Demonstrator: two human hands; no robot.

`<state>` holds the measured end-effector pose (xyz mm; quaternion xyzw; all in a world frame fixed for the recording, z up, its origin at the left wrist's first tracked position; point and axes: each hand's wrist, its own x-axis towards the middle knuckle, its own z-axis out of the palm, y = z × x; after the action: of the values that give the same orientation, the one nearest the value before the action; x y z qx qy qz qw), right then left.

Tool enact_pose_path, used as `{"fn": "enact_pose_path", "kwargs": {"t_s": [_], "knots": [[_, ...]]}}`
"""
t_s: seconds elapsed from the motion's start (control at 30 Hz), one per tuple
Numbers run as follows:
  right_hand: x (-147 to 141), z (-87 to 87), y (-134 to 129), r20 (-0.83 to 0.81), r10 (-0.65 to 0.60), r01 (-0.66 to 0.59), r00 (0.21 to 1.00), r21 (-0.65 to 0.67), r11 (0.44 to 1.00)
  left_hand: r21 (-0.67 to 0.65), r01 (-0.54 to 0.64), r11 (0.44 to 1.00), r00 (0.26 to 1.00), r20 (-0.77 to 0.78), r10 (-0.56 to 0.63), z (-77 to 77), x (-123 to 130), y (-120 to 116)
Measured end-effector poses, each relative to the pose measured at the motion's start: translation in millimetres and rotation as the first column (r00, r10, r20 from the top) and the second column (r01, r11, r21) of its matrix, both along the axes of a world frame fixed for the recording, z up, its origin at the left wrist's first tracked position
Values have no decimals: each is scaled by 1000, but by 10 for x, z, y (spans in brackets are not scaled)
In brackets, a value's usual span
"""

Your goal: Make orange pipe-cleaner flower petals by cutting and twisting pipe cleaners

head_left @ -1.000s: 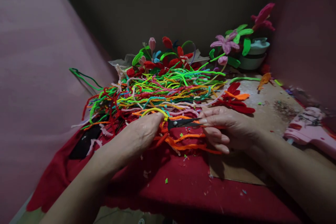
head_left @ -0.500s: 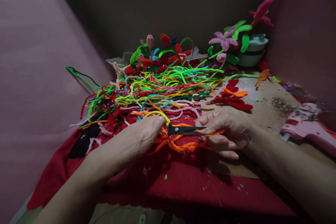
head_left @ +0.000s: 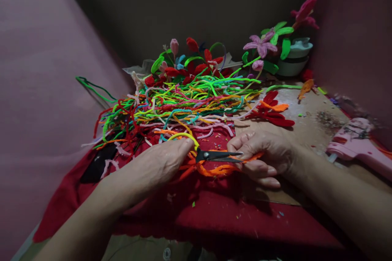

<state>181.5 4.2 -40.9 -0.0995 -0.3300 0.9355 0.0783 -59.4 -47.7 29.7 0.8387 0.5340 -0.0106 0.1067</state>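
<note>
My left hand [head_left: 167,157] is closed on the yellow handles of small scissors [head_left: 208,155], whose dark blades point right, slightly apart. Orange fuzzy stems [head_left: 219,170], bent into loops, lie beneath and beside the blades. Pinched between the thumb and fingers of my right hand [head_left: 260,155] is the right end of the orange piece, close to the blade tips. The left fingers are mostly hidden behind the hand. Beyond both hands spreads a heap of many-coloured fuzzy stems [head_left: 196,98].
Red petals [head_left: 277,119] lie on a brown board [head_left: 312,110] at the right, near a pink glue gun [head_left: 352,140]. Fuzzy flowers and a pale pot [head_left: 292,65] stand behind. A dark flat object [head_left: 94,167] rests left on the red cloth [head_left: 211,220].
The scissors have tilted slightly, with their blade tips a little lower. Both hands stay nearly in place, still holding the same things.
</note>
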Motion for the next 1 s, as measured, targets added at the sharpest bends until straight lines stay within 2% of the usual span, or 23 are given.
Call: {"fn": "enact_pose_path", "kwargs": {"t_s": [0.1, 0.2, 0.47, 0.6, 0.7, 0.73, 0.77, 0.83, 0.9, 1.0], "knots": [[-2, 8, 1, 11, -5, 5, 1000, 11, 1000, -98, 89, 991, 994, -57, -95, -13, 2, 10], [-2, 19, -1, 12, -18, 18, 1000, 4, 1000, -124, 90, 988, 991, -83, -101, -23, 11, 13], [-1, 50, -1, 27, -106, 107, 994, -28, 994, -64, 116, 991, 988, -99, -122, -71, -13, 24], [-20, 59, -11, 48, -127, 128, 991, -14, 992, -55, 90, 994, 996, -11, -90, -107, -102, 27], [-38, 74, -19, 20, -193, 193, 981, 19, 981, -60, -64, 996, 975, 209, 75, -131, -115, 1], [-45, 81, -23, 14, -220, 220, 975, 34, 975, -78, -139, 987, 929, 335, 157, -137, -93, -14], [-52, 88, -28, 8, -249, 248, 968, 51, 967, -123, -210, 970, 849, 470, 243, -143, -55, -30], [-68, 97, -42, -2, -287, 286, 958, 86, 954, -299, -269, 915, 602, 690, 403, -151, 60, -63], [-88, 97, -62, 0, -298, 296, 955, 129, 947, -488, -221, 844, 366, 761, 536, -163, 202, -83], [-118, 78, -94, 49, -273, 259, 961, 193, 946, -572, -145, 807, 91, 805, 587, -199, 383, -61]]}}
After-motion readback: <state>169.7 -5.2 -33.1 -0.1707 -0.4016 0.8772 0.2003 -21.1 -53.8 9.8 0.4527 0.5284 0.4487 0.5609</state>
